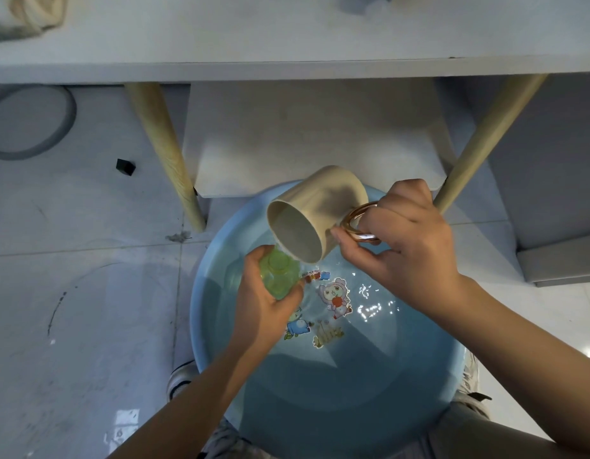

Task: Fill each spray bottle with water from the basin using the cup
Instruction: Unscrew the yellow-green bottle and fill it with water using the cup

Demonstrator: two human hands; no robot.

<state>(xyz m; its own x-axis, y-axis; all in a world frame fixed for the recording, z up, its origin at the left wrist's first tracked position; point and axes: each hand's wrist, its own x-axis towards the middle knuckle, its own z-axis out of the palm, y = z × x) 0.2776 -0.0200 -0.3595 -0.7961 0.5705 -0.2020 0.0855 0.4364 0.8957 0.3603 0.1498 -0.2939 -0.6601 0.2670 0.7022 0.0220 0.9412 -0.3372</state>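
Much of the green spray bottle (279,272) is lying hidden inside the left hand (265,293), so only its translucent shoulder and open neck are showing, and whether water is actually running into it is hard to make out. The near rim of the blue basin (200,293) is being cut off by the forearms and the frame's lower edge, and cartoon stickers on its bottom are wavering under the water. The left hand is wrapping its fingers and thumb around the bottle, holding it upright over the left part of the basin. The right hand (406,240) is gripping the shiny copper-coloured handle of the beige cup (315,210), with fingers curled through and around it, tipping the cup so its lower lip is sitting right at the bottle's mouth. Just beyond the basin's far edge a white shelf and two pale wooden table legs (164,154) are crowding in, leaving open tiled floor (88,309) on the left.
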